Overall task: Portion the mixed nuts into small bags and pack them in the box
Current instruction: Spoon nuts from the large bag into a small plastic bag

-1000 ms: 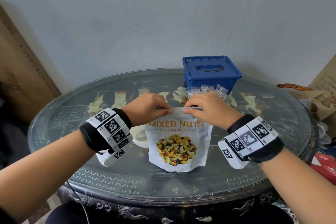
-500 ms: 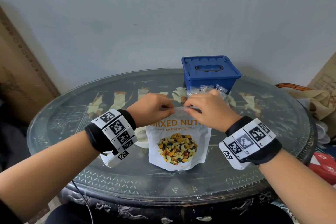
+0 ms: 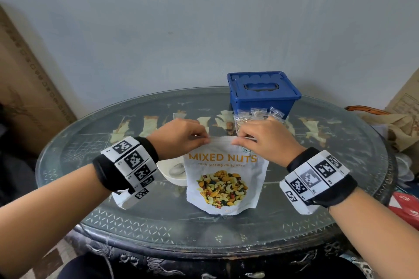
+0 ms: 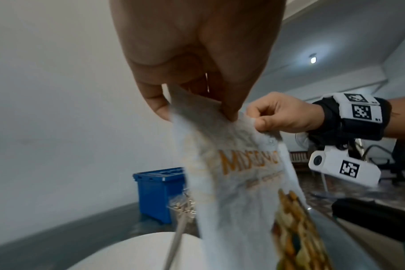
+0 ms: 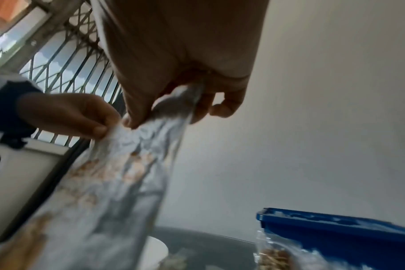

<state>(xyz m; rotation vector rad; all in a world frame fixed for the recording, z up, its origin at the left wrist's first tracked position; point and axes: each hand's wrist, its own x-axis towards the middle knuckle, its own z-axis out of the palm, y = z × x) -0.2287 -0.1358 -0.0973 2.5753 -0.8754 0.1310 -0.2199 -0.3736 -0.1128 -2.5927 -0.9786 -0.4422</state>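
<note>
A white pouch labelled MIXED NUTS (image 3: 224,179) stands upright at the middle of the round glass table (image 3: 226,229). My left hand (image 3: 181,136) pinches the left part of its top edge, and my right hand (image 3: 260,140) pinches the right part. In the left wrist view thumb and fingers grip the pouch (image 4: 238,182) top, with the right hand (image 4: 282,115) beside them. The right wrist view shows the pouch (image 5: 127,173) top pinched too. Small clear bags with nuts (image 3: 256,118) lean against a blue lidded box (image 3: 263,93) behind the pouch.
A white bowl (image 3: 172,171) with a spoon in it sits just left of the pouch, partly behind my left wrist. Cardboard leans on the wall at the left (image 3: 27,97). A tan bag (image 3: 390,127) and a red package (image 3: 405,206) lie off the table's right edge.
Both hands stay on the pouch's top edge and have drawn slightly apart along it. The pouch has shifted a little toward the box.
</note>
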